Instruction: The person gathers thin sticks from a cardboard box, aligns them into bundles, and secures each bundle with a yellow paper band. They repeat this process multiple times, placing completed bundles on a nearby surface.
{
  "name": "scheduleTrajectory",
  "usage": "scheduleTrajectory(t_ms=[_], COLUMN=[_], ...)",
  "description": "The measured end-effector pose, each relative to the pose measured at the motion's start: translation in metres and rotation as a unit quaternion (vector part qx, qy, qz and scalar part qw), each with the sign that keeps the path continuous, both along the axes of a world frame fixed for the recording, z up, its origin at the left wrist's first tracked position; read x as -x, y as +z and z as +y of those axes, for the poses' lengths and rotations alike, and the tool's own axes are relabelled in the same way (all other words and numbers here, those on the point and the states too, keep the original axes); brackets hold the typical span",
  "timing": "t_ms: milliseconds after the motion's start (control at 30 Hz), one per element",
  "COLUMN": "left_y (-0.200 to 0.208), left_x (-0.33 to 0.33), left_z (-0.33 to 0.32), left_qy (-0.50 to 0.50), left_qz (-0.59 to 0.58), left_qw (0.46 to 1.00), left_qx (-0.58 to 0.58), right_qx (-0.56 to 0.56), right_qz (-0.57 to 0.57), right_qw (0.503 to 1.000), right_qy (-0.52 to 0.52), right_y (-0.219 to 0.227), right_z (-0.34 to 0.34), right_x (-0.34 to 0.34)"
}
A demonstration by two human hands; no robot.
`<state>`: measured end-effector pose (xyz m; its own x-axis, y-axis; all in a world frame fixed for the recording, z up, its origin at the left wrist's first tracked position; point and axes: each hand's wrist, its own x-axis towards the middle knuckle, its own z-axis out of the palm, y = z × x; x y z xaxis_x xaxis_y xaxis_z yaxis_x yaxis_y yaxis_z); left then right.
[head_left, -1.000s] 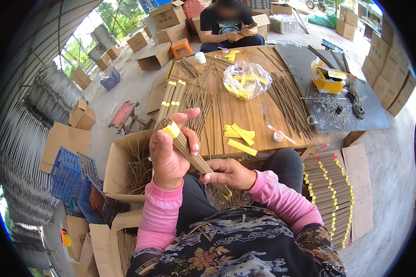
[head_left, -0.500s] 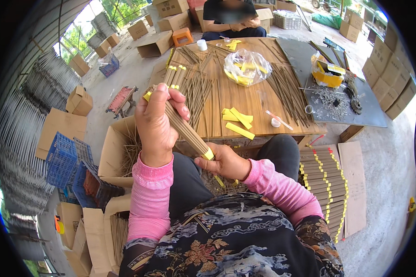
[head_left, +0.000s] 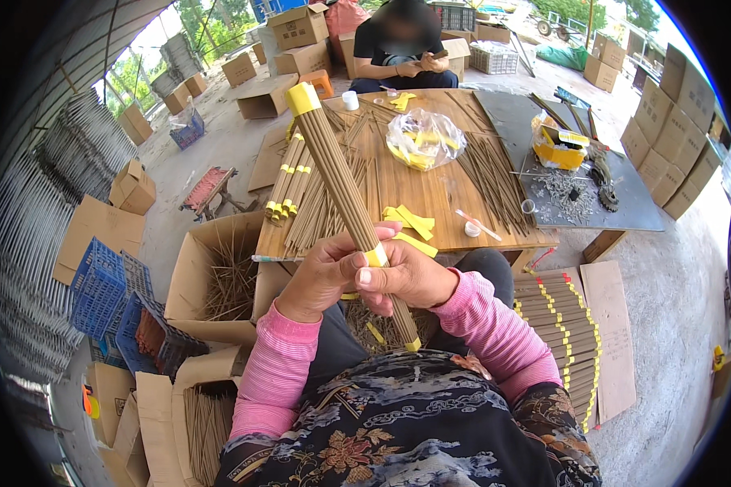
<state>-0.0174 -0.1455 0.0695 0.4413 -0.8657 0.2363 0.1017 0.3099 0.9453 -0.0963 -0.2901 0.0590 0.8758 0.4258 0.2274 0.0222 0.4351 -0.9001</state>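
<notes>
A bundle of thin brown sticks (head_left: 337, 172) slants across my view, its far end raised over the table and its near end close to my shirt. Yellow paper bands wrap it at both ends and at the middle. My left hand (head_left: 326, 274) is closed round the middle from the left. My right hand (head_left: 410, 276) grips the same place from the right, thumb pressed beside the middle band. Beyond them, yellow paper strips (head_left: 410, 219) lie on the wooden table (head_left: 439, 191). Several banded bundles (head_left: 288, 183) rest at its left side, beside loose sticks (head_left: 321, 215).
Boxes of sticks (head_left: 227, 284) stand at my left, near blue crates (head_left: 110, 280). Banded bundles (head_left: 556, 341) lie on the floor at right. On the table are a plastic bag of yellow strips (head_left: 422, 142) and a small white pot (head_left: 472, 230). Another person (head_left: 406, 61) sits opposite.
The bundle has swung more upright, its far end rising. My left hand has moved from the far end down to the middle, meeting my right hand there.
</notes>
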Motion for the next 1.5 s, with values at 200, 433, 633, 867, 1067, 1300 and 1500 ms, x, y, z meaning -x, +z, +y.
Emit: scheduleTrajectory(t_ms=[200, 433, 633, 867, 1067, 1300, 1500], left_y=[0.017, 0.016, -0.025, -0.029, -0.042, -0.057, -0.060], left_x=[0.010, 0.006, 0.028, 0.046, 0.063, 0.081, 0.087], left_z=[0.004, 0.006, 0.025, 0.009, -0.013, -0.062, -0.104], left_qy=[0.106, 0.089, 0.013, -0.029, -0.041, -0.072, -0.056], left_qz=[0.043, 0.051, 0.034, 0.125, 0.108, -0.004, -0.026], left_qw=[0.993, 0.995, 0.997, 0.990, 0.991, 0.991, 0.975], left_qx=[0.028, 0.009, -0.074, -0.057, -0.062, -0.113, -0.213], right_qx=[-0.006, -0.044, -0.118, -0.156, -0.139, -0.206, -0.196], right_qz=[-0.050, -0.042, -0.075, -0.094, -0.095, -0.149, -0.107], right_qw=[0.999, 0.996, 0.957, 0.950, 0.944, 0.892, 0.784], right_qy=[0.010, -0.066, -0.253, -0.255, -0.284, -0.373, -0.579], right_y=[-0.006, 0.007, 0.017, 0.014, -0.003, -0.031, -0.090], right_z=[0.008, 0.010, -0.010, -0.016, -0.033, -0.071, -0.140], right_x=[-0.006, 0.001, -0.005, 0.005, 0.023, 0.065, 0.155])
